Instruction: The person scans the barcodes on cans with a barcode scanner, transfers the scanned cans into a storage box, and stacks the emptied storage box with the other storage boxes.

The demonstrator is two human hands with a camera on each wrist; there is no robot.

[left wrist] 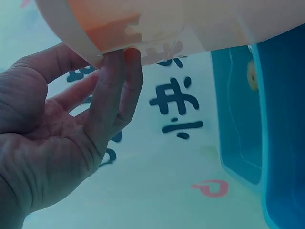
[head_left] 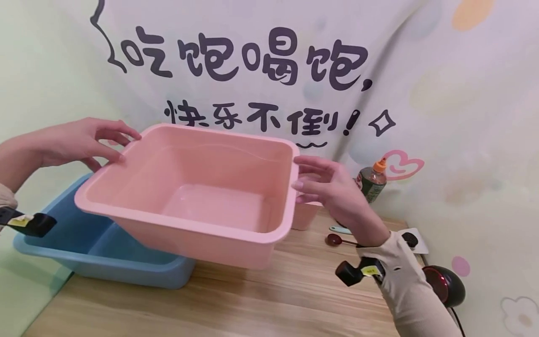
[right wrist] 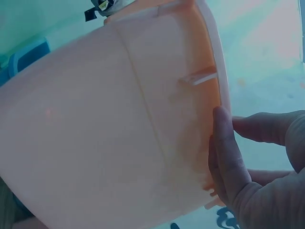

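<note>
A pink rectangular plastic basin [head_left: 210, 245] is held up over the table, its open top tilted toward me. My left hand [head_left: 80, 140] pinches its rim at the left end; in the left wrist view that hand [left wrist: 62, 119] has fingertips under the rim. At the opposite end, my right hand [head_left: 337, 196] grips the rim, fingers bent beneath it in the right wrist view, where the basin's outer wall [right wrist: 95, 119] fills much of the picture. Below and left, a blue basin [head_left: 134, 276] rests on the table, partly covered by the pink one.
Another pink container [head_left: 304, 216] stands behind the held basin, mostly hidden. At the right back are a bottle with orange cap [head_left: 372, 182], a dark red spoon [head_left: 334, 240] and a light-blue handle [head_left: 339, 230]. A black rounded device [head_left: 446, 285] is beside my right forearm.
</note>
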